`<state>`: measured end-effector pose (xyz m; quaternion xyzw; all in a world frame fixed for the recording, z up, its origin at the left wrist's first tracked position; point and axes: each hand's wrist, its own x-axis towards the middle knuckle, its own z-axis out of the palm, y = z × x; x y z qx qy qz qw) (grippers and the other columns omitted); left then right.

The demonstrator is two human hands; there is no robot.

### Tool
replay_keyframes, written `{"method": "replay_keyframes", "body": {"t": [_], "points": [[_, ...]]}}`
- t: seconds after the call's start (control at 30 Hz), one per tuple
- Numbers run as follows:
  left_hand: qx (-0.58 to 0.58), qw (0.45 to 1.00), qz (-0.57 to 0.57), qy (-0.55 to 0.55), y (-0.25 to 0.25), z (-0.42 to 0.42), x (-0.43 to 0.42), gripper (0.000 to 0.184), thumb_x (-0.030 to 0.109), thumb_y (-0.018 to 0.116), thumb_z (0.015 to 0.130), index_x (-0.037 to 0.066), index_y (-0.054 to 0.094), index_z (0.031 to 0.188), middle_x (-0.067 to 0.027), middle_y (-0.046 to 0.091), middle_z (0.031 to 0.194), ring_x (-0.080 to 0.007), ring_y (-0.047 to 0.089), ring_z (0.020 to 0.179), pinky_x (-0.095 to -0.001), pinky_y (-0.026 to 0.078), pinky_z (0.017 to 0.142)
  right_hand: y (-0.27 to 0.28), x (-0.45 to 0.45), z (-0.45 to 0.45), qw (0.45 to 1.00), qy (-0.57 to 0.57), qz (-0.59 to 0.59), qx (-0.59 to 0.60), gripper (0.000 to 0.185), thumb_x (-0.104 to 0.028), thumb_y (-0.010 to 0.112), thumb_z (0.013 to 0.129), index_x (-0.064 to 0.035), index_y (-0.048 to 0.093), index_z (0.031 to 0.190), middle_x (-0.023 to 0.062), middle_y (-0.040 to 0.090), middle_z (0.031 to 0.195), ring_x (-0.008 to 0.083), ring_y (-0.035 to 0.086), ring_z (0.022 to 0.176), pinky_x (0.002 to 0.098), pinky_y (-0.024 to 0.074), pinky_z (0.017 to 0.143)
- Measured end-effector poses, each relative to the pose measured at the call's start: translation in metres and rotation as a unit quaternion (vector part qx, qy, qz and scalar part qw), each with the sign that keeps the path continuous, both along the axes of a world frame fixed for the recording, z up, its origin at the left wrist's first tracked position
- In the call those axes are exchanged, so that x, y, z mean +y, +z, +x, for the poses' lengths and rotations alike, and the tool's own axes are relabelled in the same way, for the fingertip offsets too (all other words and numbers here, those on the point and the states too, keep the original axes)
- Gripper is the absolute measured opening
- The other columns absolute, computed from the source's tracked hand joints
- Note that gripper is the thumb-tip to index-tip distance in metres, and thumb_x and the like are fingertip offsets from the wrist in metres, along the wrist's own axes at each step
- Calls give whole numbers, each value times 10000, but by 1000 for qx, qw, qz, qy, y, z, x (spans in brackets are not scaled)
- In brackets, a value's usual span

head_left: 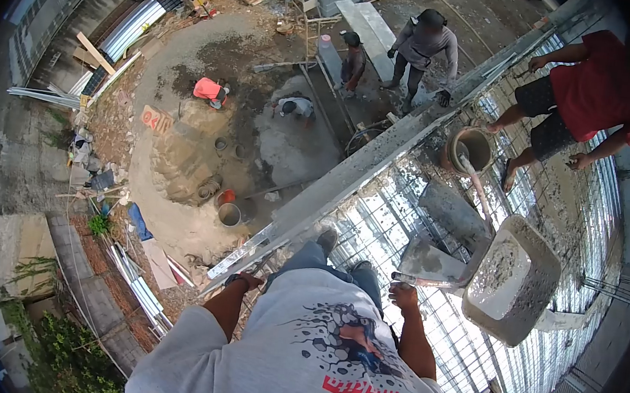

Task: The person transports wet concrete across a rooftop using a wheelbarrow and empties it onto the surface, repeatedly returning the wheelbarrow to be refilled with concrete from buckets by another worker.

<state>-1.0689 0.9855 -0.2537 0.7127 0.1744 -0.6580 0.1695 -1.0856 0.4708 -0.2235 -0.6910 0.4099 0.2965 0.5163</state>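
Note:
My left hand (pixel 248 281) hangs by my left side near the concrete ledge (pixel 356 172), its fingers loosely stretched and holding nothing that I can see. My right hand (pixel 403 296) is just below the end of a wheelbarrow handle (pixel 429 282), fingers partly bent and apart; whether they touch the handle is unclear. The wheelbarrow (pixel 515 283) stands to my right, its tray smeared with wet grey concrete. Flat grey boards (pixel 432 261) lie beneath the handles. A bucket (pixel 467 150) stands beyond the wheelbarrow, beside a person in a red shirt (pixel 607 85).
I stand on shiny metal decking with a rebar grid (pixel 373 226) beside the ledge. Below it, several people work around a sand pile (pixel 185 156) and a wet concrete patch (pixel 293 148). Buckets (pixel 229 214) stand there. A person in grey (pixel 426 51) stands close to the ledge.

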Motion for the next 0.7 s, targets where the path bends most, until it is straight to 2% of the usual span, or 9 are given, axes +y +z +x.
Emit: {"method": "replay_keyframes", "body": {"t": [0.13,0.23,0.33,0.53,0.63,0.7], "points": [[0,999,29,23,-45,-19,10,831,638,487,796,-8,450,1318,-195,442,1367,-315,421,1271,-356,301,1059,-4,-2,0,1000,8,-5,-8,152,-147,640,819,-51,625,935,19,637,761,125,601,609,267,454,509],[-8,999,38,36,-61,-28,14,848,645,489,791,-9,435,1328,-198,426,1380,-310,405,1284,-355,283,1070,-8,-5,-1,1000,-9,22,-15,150,-141,640,817,-53,623,938,18,637,761,127,602,603,266,452,499],[-10,998,42,39,-63,-28,15,869,656,495,780,-14,432,1329,-197,430,1377,-303,406,1284,-352,270,1079,-8,-4,1,1000,-1,4,-8,147,-127,636,815,-54,623,942,17,637,761,126,603,600,262,448,490],[-12,999,37,31,-33,-15,8,901,665,508,770,-37,418,1328,-210,423,1377,-292,394,1295,-341,257,1086,-10,-1,1,1000,-7,13,-27,150,-110,620,815,-71,615,960,21,639,770,123,604,602,260,450,488],[0,999,38,30,-42,-16,10,944,659,523,771,-69,359,1348,-208,397,1397,-282,378,1307,-339,252,1088,-5,1,5,1000,-2,8,-8,128,-107,610,816,-79,606,941,27,640,778,127,609,607,261,457,491],[21,999,21,36,-28,-9,9,981,655,540,767,-91,312,1362,-199,382,1412,-271,370,1311,-341,258,1084,-3,1,5,1000,-6,15,-13,109,-107,608,816,-79,601,921,28,639,777,131,614,610,261,462,494]]}}
